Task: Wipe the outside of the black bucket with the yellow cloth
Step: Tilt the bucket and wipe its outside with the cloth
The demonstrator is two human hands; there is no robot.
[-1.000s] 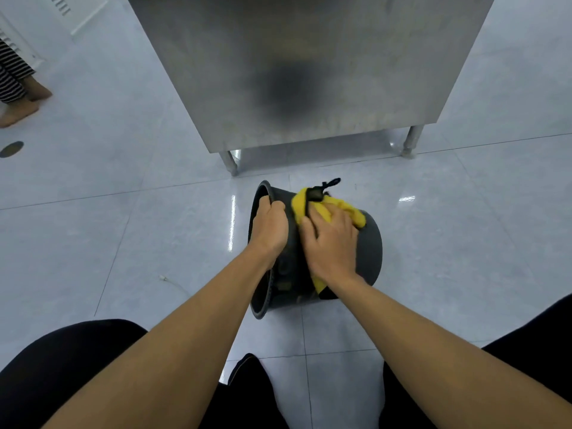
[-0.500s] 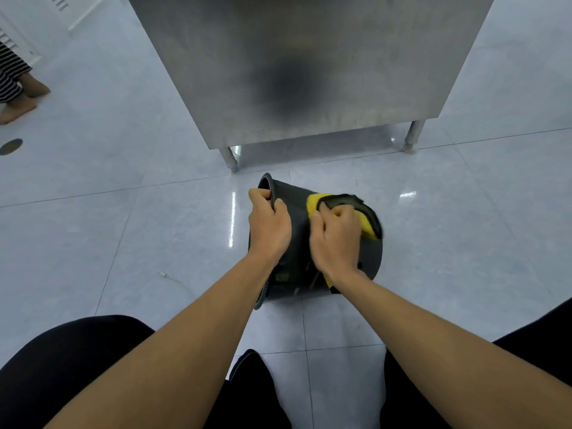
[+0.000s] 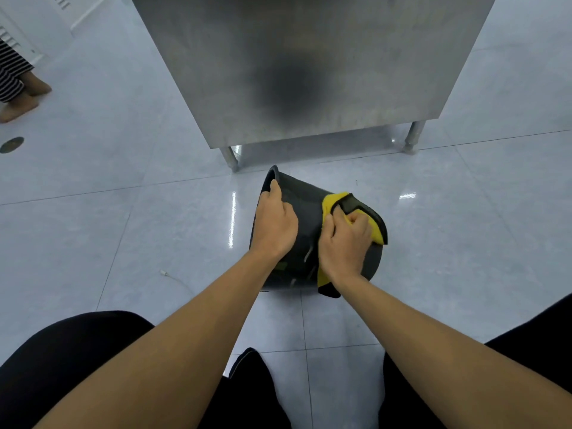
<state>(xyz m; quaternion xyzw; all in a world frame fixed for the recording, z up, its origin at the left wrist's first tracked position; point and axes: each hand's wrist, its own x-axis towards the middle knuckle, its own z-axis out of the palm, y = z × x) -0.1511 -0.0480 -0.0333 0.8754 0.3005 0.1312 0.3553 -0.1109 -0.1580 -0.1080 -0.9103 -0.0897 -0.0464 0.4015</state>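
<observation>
The black bucket [image 3: 305,205] lies on its side on the floor, its open mouth to the left and its base to the right. My left hand [image 3: 275,222] grips the rim at the top left. My right hand [image 3: 345,243] presses the yellow cloth [image 3: 329,203] against the bucket's outer wall near the base. The cloth has a black edge and hangs out below my wrist. Much of it is hidden under my hand.
A stainless steel cabinet [image 3: 309,69] on short legs [image 3: 230,157] stands just behind the bucket. Glossy pale floor tiles [image 3: 154,230] spread all around. Another person's bare feet [image 3: 21,100] show at far left, beside a round floor drain [image 3: 11,144]. My dark-clad knees fill the bottom corners.
My right hand has slid the cloth to the right along the bucket wall toward the base. The bucket has rolled a little under my left hand.
</observation>
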